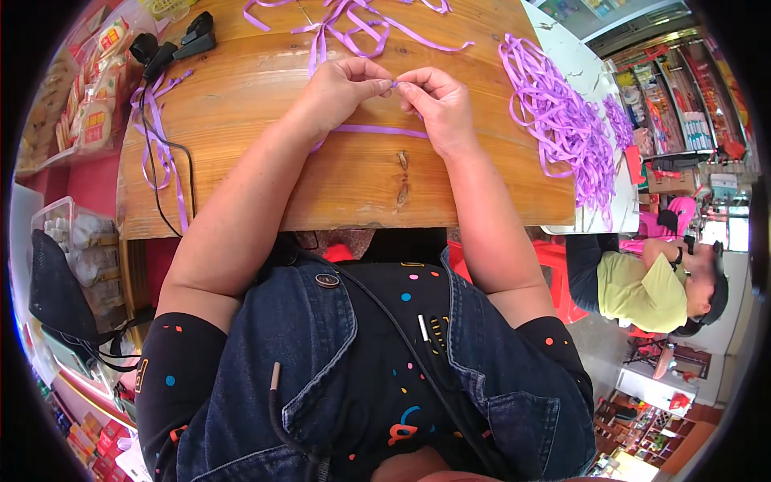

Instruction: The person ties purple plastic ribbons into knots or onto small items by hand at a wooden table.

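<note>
Over the middle of the wooden table [249, 96], my left hand [347, 87] and my right hand [438, 100] meet fingertip to fingertip. Both pinch a small bit of purple ribbon [394, 84] between thumb and forefinger; most of that bit is hidden by the fingers. A flat length of the same purple ribbon [377, 129] runs across the wood below my wrists. Beyond my left hand lie several loose ribbon strips [353, 32], spread out and tangled. To the right, a big heap of purple ribbons [562, 120] covers the table's corner and hangs past its edge.
At the far left of the table sit black clip-like devices [173, 48] with a black cable [161, 140], beside more ribbon strands [158, 128]. Packaged goods [92, 120] stand left of the table. A person in a yellow-green shirt [642, 289] sits at the right, near shelves [671, 104].
</note>
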{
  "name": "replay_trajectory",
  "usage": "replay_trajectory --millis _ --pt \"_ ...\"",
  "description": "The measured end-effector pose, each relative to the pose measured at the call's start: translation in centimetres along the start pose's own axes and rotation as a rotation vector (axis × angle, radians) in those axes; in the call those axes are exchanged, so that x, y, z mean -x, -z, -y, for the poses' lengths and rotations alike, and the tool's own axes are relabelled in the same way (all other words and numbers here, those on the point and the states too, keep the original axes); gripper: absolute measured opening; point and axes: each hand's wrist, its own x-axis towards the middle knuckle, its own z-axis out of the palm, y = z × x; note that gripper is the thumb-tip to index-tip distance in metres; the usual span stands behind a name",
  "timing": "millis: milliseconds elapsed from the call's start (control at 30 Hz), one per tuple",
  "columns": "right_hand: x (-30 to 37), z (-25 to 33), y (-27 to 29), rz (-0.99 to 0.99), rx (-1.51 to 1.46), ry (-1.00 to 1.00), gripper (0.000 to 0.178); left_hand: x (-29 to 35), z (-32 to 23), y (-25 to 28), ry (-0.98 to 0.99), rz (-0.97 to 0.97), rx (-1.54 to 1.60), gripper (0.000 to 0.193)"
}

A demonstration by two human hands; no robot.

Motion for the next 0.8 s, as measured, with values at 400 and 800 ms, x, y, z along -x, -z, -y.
replay_trajectory --millis 400,800 --pt "0.1 0.0 -0.2 -0.022 0.048 -0.029 0.007 0.2 -0.2 -0.2 0.013 -0.041 0.005 0.015" --pt "0.0 -0.5 -0.4 -0.046 0.096 0.023 0.006 0.1 0.1 -0.5 -0.008 -0.075 0.02 0.011"
